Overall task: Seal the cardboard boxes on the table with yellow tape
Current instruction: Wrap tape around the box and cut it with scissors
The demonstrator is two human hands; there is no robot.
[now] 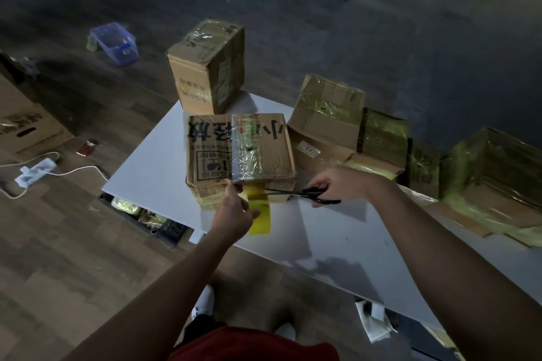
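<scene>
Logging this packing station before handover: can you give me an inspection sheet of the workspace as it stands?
Surface: white table, with boxes on its far part and right side.
Job's things: centre box taped across its top; yellow tape strip hangs over its near edge; black scissors have their blades at the strip.
Clutter: tall box at the far edge; taped boxes piled on the right.
Hands: left hand pinches the strip; right hand holds the scissors.
Cables: power strip with white cable on the floor, left.
Surroundings: wooden floor, purple bin, large carton on the left.
</scene>
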